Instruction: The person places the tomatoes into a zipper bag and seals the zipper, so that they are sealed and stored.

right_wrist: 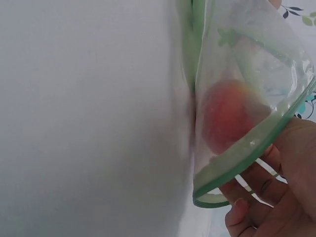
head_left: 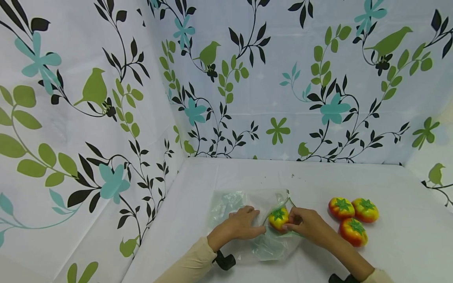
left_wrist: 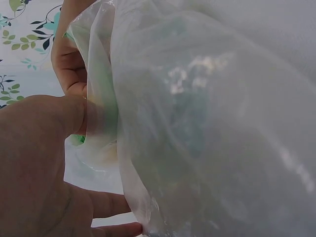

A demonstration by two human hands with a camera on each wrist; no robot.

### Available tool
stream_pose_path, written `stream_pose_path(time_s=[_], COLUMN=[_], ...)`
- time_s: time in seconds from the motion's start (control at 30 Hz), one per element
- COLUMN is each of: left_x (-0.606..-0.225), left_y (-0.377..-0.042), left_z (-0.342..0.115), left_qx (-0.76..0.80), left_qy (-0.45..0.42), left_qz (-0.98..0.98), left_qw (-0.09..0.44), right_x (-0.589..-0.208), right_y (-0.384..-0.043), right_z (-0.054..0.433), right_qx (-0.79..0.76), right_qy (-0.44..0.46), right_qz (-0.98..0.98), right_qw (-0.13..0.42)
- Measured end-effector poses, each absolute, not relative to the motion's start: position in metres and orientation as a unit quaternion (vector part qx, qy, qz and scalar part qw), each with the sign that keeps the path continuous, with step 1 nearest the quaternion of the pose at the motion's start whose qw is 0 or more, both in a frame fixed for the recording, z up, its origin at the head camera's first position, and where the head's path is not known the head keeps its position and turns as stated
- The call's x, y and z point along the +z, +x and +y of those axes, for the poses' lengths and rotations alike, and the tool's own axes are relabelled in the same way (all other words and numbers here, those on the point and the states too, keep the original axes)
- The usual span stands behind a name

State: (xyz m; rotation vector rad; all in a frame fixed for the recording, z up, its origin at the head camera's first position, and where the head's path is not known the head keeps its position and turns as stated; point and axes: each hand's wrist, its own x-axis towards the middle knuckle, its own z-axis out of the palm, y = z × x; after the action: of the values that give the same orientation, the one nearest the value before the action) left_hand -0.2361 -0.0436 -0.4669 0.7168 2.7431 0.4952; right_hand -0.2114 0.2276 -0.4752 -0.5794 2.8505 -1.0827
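Observation:
A clear zip bag (head_left: 270, 247) with a green-edged mouth lies on the white table. At its mouth sits a red-yellow toy persimmon (head_left: 278, 218) with a green leafy top; the right wrist view shows this persimmon (right_wrist: 229, 118) through the film. My right hand (head_left: 309, 224) grips the bag's rim beside the fruit, its fingers (right_wrist: 256, 185) bent round the green zip edge (right_wrist: 247, 160). Over the bag's left part, my left hand (head_left: 242, 224) rests with thumb and fingers spread apart. In the left wrist view, its straight fingers (left_wrist: 111, 203) touch the film.
To the right of my right hand, three more toy persimmons (head_left: 354, 232) sit close together on the table (head_left: 400, 243). A patterned cloth (head_left: 283, 78) with birds and leaves hangs behind the table and along its left side.

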Motion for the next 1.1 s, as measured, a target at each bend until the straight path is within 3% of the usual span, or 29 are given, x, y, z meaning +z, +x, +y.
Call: stream_pose_path(time_s=[0.37, 1.1], left_x=[-0.4668, -0.4732], left_y=[-0.2346, -0.2383], left_z=[-0.0435, -0.0436], left_qx=[0.168, 0.168], left_qy=[0.242, 0.235], left_qz=[0.947, 0.948], left_qw=[0.132, 0.137], right_x=[-0.4787, -0.4815], right_y=[-0.2108, -0.2124], right_z=[0.2201, 0.2208], right_qx=[-0.357, -0.355], right_qy=[-0.184, -0.201], right_qz=[0.916, 0.912], right_qw=[0.012, 0.05])
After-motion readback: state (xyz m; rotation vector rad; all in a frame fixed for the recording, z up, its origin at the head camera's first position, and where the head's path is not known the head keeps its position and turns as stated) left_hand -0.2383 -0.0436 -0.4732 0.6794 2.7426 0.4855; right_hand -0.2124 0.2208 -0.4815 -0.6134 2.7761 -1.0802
